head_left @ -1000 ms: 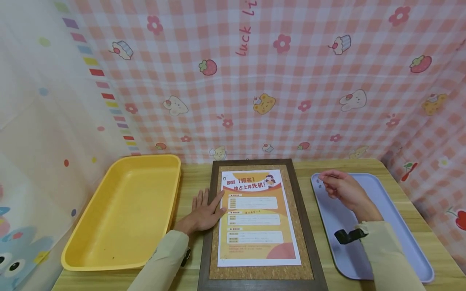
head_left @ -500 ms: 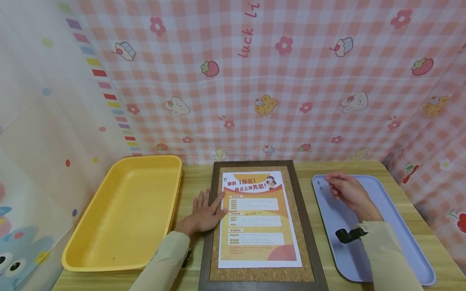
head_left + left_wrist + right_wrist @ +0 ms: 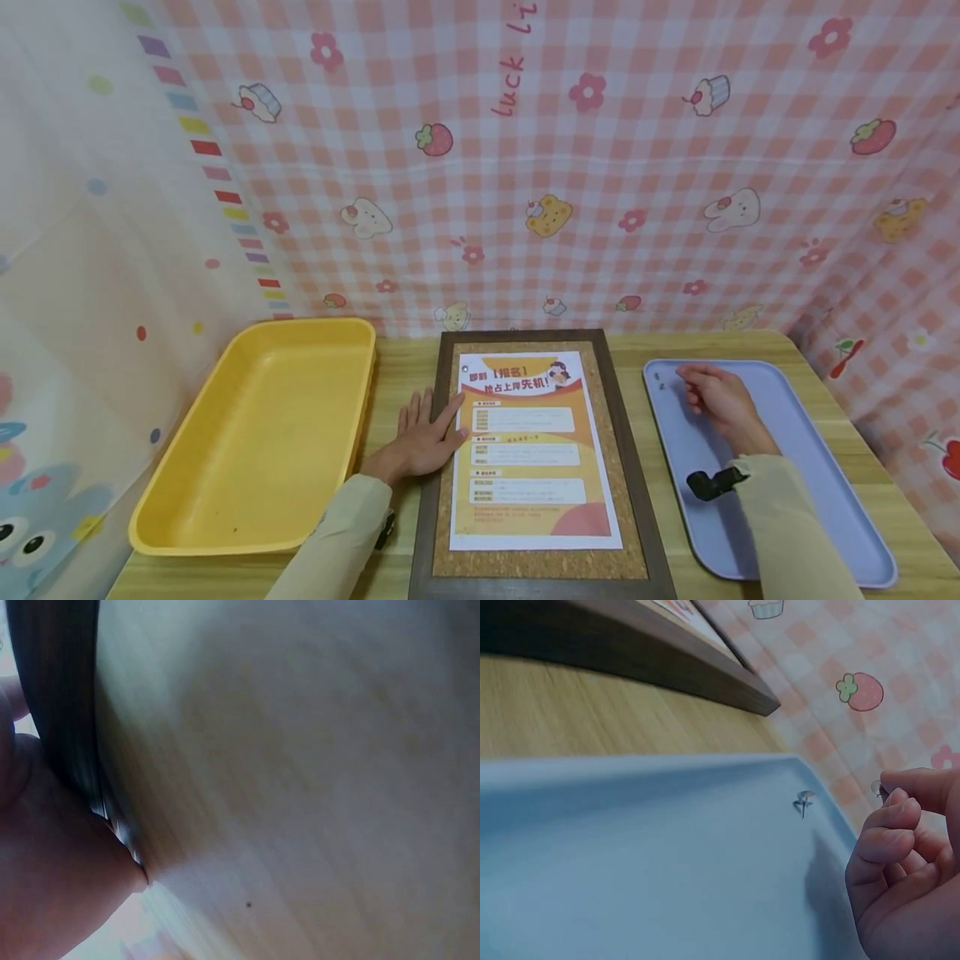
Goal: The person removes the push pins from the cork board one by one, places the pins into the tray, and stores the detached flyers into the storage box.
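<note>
A printed paper sheet (image 3: 536, 492) lies on a cork board (image 3: 540, 565) with a dark frame. At the sheet's upper left corner is a small thumbtack (image 3: 464, 368). My left hand (image 3: 420, 442) rests across the board's left frame edge, fingers spread, with the index finger and thumb on the sheet. Above the lilac tray (image 3: 813, 467), my right hand (image 3: 720, 404) pinches a thumbtack (image 3: 877, 787) between thumb and index finger, the other fingers curled. Loose metal thumbtacks (image 3: 804, 801) lie in the tray's far left corner, beside that hand.
A deep yellow tray (image 3: 255, 433) stands to the left of the board on the wooden table (image 3: 637, 350). Behind rises a pink checked cloth (image 3: 480, 167); a pale cloth (image 3: 67, 250) hangs at the left.
My right hand has shifted slightly right, away from the lilac tray's left edge. The left hand stays in place on the board.
</note>
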### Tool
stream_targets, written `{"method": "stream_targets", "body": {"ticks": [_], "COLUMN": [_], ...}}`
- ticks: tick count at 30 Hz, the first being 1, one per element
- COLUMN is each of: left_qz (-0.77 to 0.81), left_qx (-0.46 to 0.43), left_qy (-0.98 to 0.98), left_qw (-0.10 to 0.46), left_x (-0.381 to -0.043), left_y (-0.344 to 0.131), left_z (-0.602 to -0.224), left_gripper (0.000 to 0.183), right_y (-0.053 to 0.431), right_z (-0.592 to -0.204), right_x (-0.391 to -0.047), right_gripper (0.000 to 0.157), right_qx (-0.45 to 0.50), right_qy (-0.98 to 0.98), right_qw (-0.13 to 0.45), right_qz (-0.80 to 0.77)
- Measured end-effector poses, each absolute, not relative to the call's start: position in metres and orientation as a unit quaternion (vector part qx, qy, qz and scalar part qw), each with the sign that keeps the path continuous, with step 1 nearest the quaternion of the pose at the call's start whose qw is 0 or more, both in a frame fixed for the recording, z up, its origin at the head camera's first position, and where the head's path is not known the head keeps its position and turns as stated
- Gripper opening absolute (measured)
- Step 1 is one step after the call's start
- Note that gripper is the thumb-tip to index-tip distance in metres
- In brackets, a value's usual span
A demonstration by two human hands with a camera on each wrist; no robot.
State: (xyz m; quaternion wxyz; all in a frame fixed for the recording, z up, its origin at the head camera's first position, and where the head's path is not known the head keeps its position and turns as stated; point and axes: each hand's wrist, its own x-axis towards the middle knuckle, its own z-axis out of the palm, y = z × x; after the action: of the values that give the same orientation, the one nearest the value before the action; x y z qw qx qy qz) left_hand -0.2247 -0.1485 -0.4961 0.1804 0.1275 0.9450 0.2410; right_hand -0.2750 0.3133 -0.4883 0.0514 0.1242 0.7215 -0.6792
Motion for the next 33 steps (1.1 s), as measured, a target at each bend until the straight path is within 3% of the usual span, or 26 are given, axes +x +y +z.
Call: {"method": "stream_targets", "body": {"ticks": [6,13,33], "left_qz": [0.242,0.247,0.25], "left_qx": [0.126,0.132,0.126], "left_qy": [0.945,0.943,0.942], "left_qw": [0.182,0.18,0.183], "left_x": [-0.225,-0.225,-0.227], "left_y": [-0.148,-0.149,-0.15], "left_z": [-0.493,-0.494,-0.503], "left_gripper": [0.063,0.064,0.066], "right_y": [0.317,0.316,0.306], "right_z": [-0.495,-0.5,-0.501], "right_x": [-0.278,-0.281,-0.279], "right_gripper": [0.022,0.013,0.025], "right_qx": [0.139,0.139,0.136], "right_qy": [0.724,0.766,0.827], "right_qw": [0.056,0.065,0.059], "right_qz": [-0.673,-0.625,-0.542]}}
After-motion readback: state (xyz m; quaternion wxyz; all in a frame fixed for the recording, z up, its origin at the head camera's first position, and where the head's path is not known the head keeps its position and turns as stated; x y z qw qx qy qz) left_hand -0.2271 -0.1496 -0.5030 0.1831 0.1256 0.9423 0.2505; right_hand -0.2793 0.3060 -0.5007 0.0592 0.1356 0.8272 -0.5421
